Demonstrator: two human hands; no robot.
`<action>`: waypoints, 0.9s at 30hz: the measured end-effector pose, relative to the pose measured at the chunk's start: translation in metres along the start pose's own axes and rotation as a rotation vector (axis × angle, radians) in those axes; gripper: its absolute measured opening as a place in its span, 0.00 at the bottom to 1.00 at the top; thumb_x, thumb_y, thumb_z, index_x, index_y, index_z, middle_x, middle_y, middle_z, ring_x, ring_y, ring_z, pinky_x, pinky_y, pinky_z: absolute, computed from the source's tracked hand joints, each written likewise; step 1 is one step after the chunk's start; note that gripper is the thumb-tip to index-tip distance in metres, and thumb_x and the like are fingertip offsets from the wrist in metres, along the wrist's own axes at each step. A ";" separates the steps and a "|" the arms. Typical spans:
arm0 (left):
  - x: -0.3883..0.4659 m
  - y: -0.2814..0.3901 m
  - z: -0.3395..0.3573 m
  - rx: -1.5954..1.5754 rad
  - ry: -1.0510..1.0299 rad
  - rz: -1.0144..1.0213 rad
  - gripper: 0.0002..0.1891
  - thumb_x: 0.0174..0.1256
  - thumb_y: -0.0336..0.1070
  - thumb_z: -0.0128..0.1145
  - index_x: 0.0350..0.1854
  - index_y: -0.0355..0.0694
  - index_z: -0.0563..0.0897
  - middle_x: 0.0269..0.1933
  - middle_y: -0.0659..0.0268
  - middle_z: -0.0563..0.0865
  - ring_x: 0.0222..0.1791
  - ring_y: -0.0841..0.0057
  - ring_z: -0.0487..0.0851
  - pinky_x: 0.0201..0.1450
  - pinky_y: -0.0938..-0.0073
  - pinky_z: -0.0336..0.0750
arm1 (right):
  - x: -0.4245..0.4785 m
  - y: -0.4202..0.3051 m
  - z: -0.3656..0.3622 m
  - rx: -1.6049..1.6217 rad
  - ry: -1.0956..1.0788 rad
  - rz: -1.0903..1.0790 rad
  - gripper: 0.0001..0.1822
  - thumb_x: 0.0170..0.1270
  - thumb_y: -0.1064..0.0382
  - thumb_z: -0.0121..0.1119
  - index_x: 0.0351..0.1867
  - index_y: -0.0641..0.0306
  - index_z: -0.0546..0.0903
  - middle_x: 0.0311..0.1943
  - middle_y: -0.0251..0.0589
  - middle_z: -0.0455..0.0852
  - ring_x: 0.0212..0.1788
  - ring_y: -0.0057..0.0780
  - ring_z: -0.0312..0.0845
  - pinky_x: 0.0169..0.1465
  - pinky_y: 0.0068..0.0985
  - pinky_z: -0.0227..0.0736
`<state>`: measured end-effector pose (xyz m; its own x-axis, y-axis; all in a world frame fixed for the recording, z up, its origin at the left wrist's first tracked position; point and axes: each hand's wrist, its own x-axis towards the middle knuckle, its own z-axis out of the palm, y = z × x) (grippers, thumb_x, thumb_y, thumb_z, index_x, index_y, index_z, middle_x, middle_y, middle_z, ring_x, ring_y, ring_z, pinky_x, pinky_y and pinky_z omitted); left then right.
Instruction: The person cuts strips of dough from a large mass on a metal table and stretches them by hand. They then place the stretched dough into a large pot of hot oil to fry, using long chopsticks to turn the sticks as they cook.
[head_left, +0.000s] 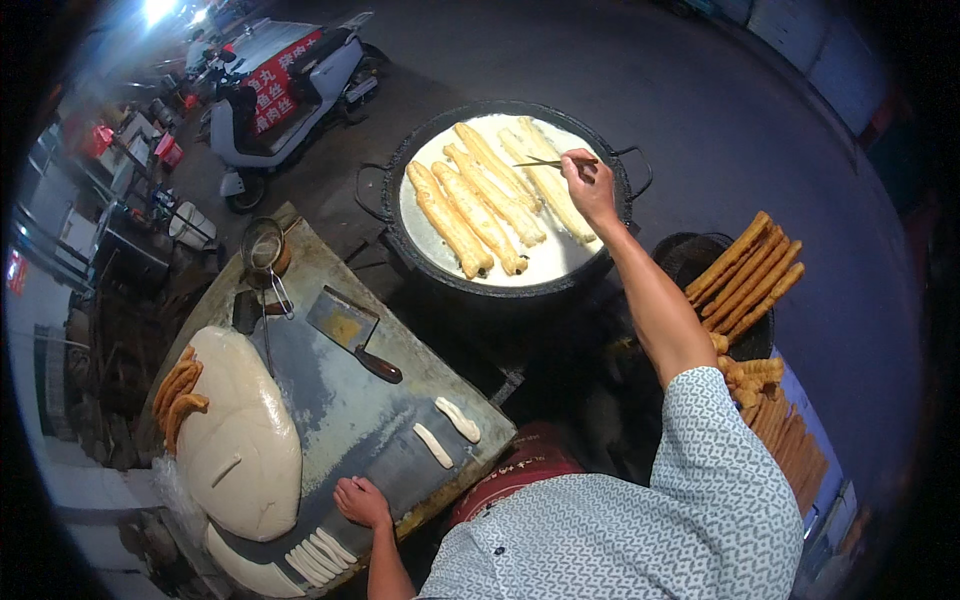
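Over the right side of a wide black wok of frothy oil (491, 281), my right hand (589, 184) holds a pair of dark chopsticks (544, 163). Several fried dough sticks (450, 221) float in the oil; two paler ones (555, 187) lie under and beside the chopsticks. My left hand (362, 501) rests curled on the floured worktable (360, 442), apparently holding nothing. Just below it is a row of raw dough strips (321, 557). Two more raw pieces (457, 420) lie near the table's right corner. A large slab of dough (240, 442) covers the table's left side.
A cleaver (345, 322) and a wire strainer (264, 250) lie on the table. Browned dough sticks (742, 277) stand in a dark basket at right, with more (787, 442) piled below. A scooter (285, 112) stands beyond; a person (198, 52) is far back.
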<state>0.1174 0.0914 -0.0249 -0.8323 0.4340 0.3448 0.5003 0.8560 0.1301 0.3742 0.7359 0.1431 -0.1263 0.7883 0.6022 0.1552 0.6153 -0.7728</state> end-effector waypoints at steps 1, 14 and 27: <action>0.000 0.000 0.000 -0.008 -0.004 0.002 0.10 0.69 0.36 0.55 0.32 0.35 0.72 0.36 0.49 0.78 0.43 0.47 0.77 0.47 0.48 0.70 | 0.003 0.003 0.007 0.061 -0.021 0.022 0.05 0.72 0.67 0.63 0.41 0.67 0.84 0.28 0.31 0.85 0.32 0.15 0.80 0.37 0.20 0.73; 0.003 0.002 -0.001 -0.047 0.000 0.027 0.10 0.70 0.34 0.55 0.32 0.35 0.71 0.35 0.50 0.76 0.43 0.47 0.76 0.47 0.50 0.70 | -0.013 -0.004 0.020 -0.114 -0.204 -0.046 0.04 0.70 0.68 0.63 0.40 0.66 0.84 0.25 0.39 0.83 0.26 0.23 0.77 0.35 0.25 0.73; 0.003 -0.008 -0.002 -0.036 -0.046 -0.054 0.11 0.68 0.36 0.58 0.31 0.37 0.72 0.34 0.54 0.77 0.43 0.50 0.77 0.46 0.51 0.70 | -0.033 -0.016 0.052 -0.171 -0.255 0.008 0.06 0.71 0.64 0.64 0.40 0.65 0.86 0.25 0.34 0.86 0.28 0.18 0.78 0.35 0.23 0.73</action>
<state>0.1112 0.0851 -0.0236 -0.8681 0.4005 0.2932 0.4617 0.8684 0.1808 0.3248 0.7002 0.1250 -0.3633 0.7800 0.5096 0.3173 0.6178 -0.7195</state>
